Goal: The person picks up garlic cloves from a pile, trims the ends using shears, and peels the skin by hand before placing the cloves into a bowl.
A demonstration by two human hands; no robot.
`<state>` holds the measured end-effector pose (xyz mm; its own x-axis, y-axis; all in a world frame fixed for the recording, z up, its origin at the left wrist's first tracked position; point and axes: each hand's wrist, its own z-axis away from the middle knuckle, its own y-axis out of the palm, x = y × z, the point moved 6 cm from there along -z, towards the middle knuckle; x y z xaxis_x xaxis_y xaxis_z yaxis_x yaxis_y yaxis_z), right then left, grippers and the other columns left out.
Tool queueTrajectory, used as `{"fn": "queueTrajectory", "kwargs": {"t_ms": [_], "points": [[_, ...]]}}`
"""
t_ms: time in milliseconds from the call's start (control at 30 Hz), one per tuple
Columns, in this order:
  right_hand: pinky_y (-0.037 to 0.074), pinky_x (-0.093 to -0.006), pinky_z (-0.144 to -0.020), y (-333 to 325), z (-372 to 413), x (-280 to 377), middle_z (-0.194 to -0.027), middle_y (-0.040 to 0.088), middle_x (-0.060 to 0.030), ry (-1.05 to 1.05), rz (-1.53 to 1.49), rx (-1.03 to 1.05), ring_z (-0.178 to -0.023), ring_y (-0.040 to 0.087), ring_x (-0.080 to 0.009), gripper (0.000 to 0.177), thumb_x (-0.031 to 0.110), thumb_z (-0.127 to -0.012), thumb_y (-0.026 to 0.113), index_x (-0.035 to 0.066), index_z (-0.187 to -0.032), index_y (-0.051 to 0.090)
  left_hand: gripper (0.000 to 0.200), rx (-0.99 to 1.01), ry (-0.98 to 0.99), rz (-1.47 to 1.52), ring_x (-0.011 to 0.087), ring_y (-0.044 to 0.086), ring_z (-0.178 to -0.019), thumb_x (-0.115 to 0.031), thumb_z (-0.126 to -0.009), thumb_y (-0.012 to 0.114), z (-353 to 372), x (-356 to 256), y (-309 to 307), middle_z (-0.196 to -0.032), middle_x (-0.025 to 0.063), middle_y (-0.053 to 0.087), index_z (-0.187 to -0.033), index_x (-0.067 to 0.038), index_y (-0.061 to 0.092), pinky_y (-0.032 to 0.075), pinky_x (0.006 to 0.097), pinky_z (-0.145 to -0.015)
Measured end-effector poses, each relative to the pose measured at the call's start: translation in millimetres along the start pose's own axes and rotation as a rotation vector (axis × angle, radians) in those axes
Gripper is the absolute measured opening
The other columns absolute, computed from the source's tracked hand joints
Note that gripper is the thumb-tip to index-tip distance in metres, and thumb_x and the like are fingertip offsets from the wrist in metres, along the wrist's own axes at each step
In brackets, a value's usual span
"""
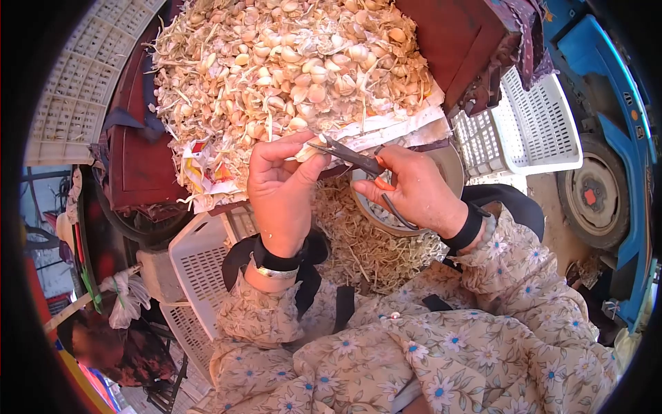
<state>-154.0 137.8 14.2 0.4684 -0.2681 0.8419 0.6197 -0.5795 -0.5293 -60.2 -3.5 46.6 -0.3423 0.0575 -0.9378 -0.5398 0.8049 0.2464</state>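
Note:
My left hand (284,190) pinches a garlic clove (310,150) between thumb and fingers at the near edge of the pile. My right hand (417,186) is wrapped round the handles of a pair of scissors (355,157) with dark blades and orange-and-black grips. The blade tips point left and meet the clove. Beyond both hands, a big heap of garlic cloves (296,69) mixed with dry skins and stalks covers the table. Partly hidden under my right hand is a round bucket (452,169) with pale pieces inside.
Dry garlic stalks and skins (372,259) lie below my hands. White plastic crates stand at right (545,127) and lower left (200,252). A red tabletop (448,41) shows beside the heap. On the far right is a blue vehicle with a wheel (592,193).

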Motion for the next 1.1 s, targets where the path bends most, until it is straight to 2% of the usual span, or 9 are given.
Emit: {"fn": "queueTrajectory", "kwargs": {"t_ms": [133,233,467,533,600,633,733,900,1100], "points": [[0.044,-0.0388,-0.057,5,0,1,-0.067,0.058,-0.0164,0.035,-0.097,0.096,-0.065,0.057,-0.0341,0.041,0.04,-0.075,0.069,0.0,-0.074,0.058,0.025,0.028,0.053,-0.046,0.0195,0.055,-0.098,0.008,-0.077,0.062,-2,0,-2,-0.109,0.0146,0.054,-0.094,-0.006,0.049,0.05,0.0344,-0.085],[0.04,-0.0324,-0.051,10,2,-3,-0.058,0.051,-0.0098,0.041,-0.07,0.092,-0.052,0.048,-0.0204,0.04,0.041,-0.079,0.066,0.001,-0.076,0.058,0.025,0.016,0.084,-0.091,0.0199,0.055,-0.098,0.008,-0.078,0.061,-2,-2,-1,-0.11,0.0143,0.053,-0.093,-0.006,0.049,0.05,0.0346,-0.084],[0.038,-0.0291,-0.045,16,1,-9,-0.053,0.049,-0.0049,0.154,-0.301,0.198,-0.047,0.046,-0.0125,0.048,0.047,-0.082,0.061,0.001,-0.068,0.055,0.021,-0.006,0.048,-0.075,0.0229,0.06,-0.09,0.005,-0.081,0.06,-7,-7,0,-0.107,0.0127,0.053,-0.094,-0.006,0.047,0.051,0.0337,-0.081],[0.038,-0.0322,-0.046,9,-3,-15,-0.05,0.046,-0.0073,0.273,-0.445,0.107,-0.047,0.046,-0.0164,0.053,0.049,-0.082,0.06,0.0,-0.063,0.054,0.017,-0.129,0.05,-0.066,0.0174,0.059,-0.073,0.004,-0.081,0.057,-15,-12,-11,-0.094,0.0106,0.055,-0.09,-0.006,0.046,0.049,0.0268,-0.065],[0.037,-0.0248,-0.04,-5,-7,-17,-0.051,0.048,-0.0023,0.4,-0.586,0.062,-0.042,0.044,-0.0094,0.056,0.055,-0.082,0.056,0.002,-0.065,0.055,0.017,-0.165,0.014,-0.014,0.0141,0.057,-0.064,0.005,-0.08,0.056,-27,-11,-35,-0.089,0.01,0.056,-0.087,-0.006,0.045,0.047,0.0227,-0.056],[0.037,-0.0233,-0.04,-12,-10,-17,-0.052,0.049,-0.0018,0.413,-0.638,0.026,-0.042,0.044,-0.0084,0.056,0.056,-0.082,0.055,0.002,-0.067,0.055,0.012,-0.226,-0.035,-0.085,0.0115,0.05,-0.06,0.001,-0.082,0.051,-31,-8,-40,-0.076,0.0065,0.054,-0.085,-0.008,0.045,0.037,0.0221,-0.051],[0.035,-0.0205,-0.037,-22,-16,-11,-0.055,0.049,-0.0023,0.4,-0.665,-0.011,-0.04,0.044,-0.0067,0.059,0.058,-0.083,0.051,0.0,-0.077,0.056,0.009,-0.172,-0.177,-0.125,0.0119,0.052,-0.061,0.001,-0.081,0.049,-48,3,-31,-0.076,0.0057,0.054,-0.084,-0.007,0.046,0.038,0.0219,-0.051],[0.027,-0.0194,-0.03,-17,-25,-16,-0.049,0.046,-0.0015,0.344,-0.721,-0.06,-0.037,0.041,-0.006,0.058,0.058,-0.084,0.049,0.0,-0.082,0.057,0.025,0.006,0.092,-0.918,0.0138,0.055,-0.07,-0.004,-0.081,0.056,-75,12,-8,-0.09,0.006,0.06,-0.105,-0.001,0.059,0.045,0.0233,-0.061],[0.033,-0.0195,-0.038,-14,-22,-16,-0.05,0.048,-0.0012,0.367,-0.698,0.018,-0.04,0.044,-0.0065,0.059,0.058,-0.081,0.053,0.0,-0.074,0.057,0.022,0.099,0.172,-1.241,0.0267,0.06,-0.08,-0.008,-0.074,0.067,-84,24,-10,-0.089,0.0111,0.061,-0.096,-0.006,0.063,0.047,0.0331,-0.072]]}}
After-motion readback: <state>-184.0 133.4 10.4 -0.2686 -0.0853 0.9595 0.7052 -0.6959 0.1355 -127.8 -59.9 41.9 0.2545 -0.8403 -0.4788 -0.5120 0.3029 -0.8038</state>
